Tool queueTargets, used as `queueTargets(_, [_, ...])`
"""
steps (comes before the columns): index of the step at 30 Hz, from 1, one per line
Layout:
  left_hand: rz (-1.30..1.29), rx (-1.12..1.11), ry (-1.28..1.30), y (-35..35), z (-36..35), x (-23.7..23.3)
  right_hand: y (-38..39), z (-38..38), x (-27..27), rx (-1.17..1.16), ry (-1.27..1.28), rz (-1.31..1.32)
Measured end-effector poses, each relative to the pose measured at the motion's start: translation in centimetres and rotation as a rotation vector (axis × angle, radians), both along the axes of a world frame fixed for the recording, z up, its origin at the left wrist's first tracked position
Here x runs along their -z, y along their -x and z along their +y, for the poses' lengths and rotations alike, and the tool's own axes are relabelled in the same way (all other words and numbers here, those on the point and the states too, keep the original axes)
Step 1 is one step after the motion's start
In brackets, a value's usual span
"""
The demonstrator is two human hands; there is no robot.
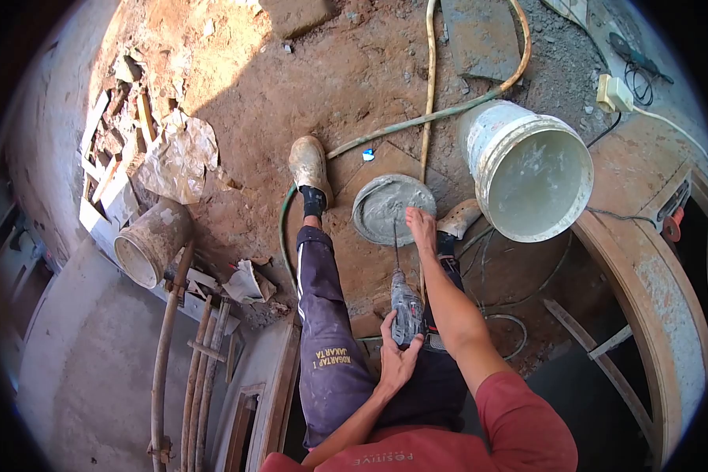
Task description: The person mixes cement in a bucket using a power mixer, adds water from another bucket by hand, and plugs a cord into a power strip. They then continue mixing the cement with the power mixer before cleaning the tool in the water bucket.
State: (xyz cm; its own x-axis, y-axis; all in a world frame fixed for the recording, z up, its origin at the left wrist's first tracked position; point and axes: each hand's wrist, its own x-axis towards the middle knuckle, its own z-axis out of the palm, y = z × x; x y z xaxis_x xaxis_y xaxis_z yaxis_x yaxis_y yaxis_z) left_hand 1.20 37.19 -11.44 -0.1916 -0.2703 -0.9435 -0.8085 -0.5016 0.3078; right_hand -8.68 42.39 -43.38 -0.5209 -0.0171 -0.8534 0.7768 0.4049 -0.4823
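A grey power drill (406, 308) with a long mixing rod (396, 250) lies in my left hand (398, 351), whose fingers wrap round its rear end. The rod points away from me to a round bucket (367, 224) of wet grey mix (392, 203), which stands between my feet. My right hand (422, 226) is at the bucket's right side, over the rim, with its fingers closed together. What those fingers hold, if anything, is too small to make out.
A large white bucket (499, 193) stands at the right, with a hose (417, 119) curving behind it. A dirty bucket (162, 228), crumpled paper (182, 157) and wooden poles (165, 346) are at the left. A socket block (614, 94) lies at the upper right.
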Motion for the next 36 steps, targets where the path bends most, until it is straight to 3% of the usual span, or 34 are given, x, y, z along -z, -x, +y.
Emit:
queueTargets(1, [0.001, 0.032, 0.002, 0.2, -0.2, 0.0, 0.7, 0.2, -1.0, -0.296, -0.12, 0.132])
queueTargets(2, [0.006, 0.066, 0.007, 0.7, -0.3, 0.2, 1.7, 0.5, -2.1, -0.292, -0.121, 0.139])
queueTargets(4, [0.02, 0.1, 0.013, 1.8, -0.4, 0.3, 3.0, 2.4, -4.6, -0.605, -0.2, 0.166])
queueTargets(7, [0.044, 0.169, 0.053, 4.6, -0.1, 1.2, 7.3, 4.8, -12.9, -0.319, 0.008, 0.21])
queueTargets(10, [0.099, 0.235, 0.172, 8.3, 0.9, 3.5, 10.3, 10.2, -19.5, -0.197, -0.019, 0.382])
queueTargets(13, [0.106, 0.285, 0.287, 12.7, 1.3, 6.6, 11.3, 15.0, -25.9, 0.054, -0.088, 0.386])
queueTargets(14, [0.046, 0.285, 0.222, 15.8, 0.7, 5.6, 11.2, 16.5, -27.3, 0.072, -0.088, 0.41])
queueTargets(15, [-0.018, 0.287, 0.159, 18.7, 0.2, 4.5, 10.8, 17.8, -28.6, 0.084, -0.154, 0.457])
queueTargets(17, [-0.013, 0.374, 0.333, 20.0, 1.1, 9.2, 9.2, 20.7, -30.5, 0.12, -0.228, 0.52])
queueTargets(20, [-0.069, 0.338, 0.253, 24.1, 1.8, 9.2, 7.4, 24.9, -32.5, 0.215, -0.361, 0.645])
queueTargets(23, [-0.082, 0.487, 0.396, 24.5, 2.7, 14.4, 6.8, 27.8, -35.6, 0.35, -0.505, 0.703])
queueTargets(24, [-0.082, 0.396, 0.327, 26.1, 3.0, 10.0, 7.0, 28.5, -36.2, 0.395, -0.542, 0.713])
queueTargets(27, [-0.096, 0.494, 0.435, 24.1, 3.1, 14.6, 6.9, 30.9, -39.1, 0.476, -0.675, 0.771])
queueTargets(29, [-0.027, 0.42, 0.254, 24.3, 2.5, 12.6, 5.8, 32.9, -40.1, 0.511, -0.764, 0.816])
queueTargets(31, [-0.002, 0.357, 0.175, 24.3, 2.4, 12.0, 3.8, 37.4, -40.6, 0.286, -1.058, 0.949])
queueTargets(32, [-0.002, 0.354, 0.094, 24.8, 2.1, 11.2, 3.8, 39.1, -40.4, 0.301, -1.077, 0.946])
queueTargets(34, [0.0, 0.376, -0.063, 24.7, 0.9, 10.1, 2.0, 40.1, -41.4, -0.111, -1.044, -0.154])
queueTargets(35, [0.015, 0.394, -0.069, 25.7, 0.5, 10.3, 2.3, 39.9, -41.1, -0.088, -1.051, -0.151])
queueTargets(36, [0.004, 0.42, -0.121, 26.3, 0.1, 10.5, 3.4, 39.4, -41.5, -0.184, -1.161, 0.044])
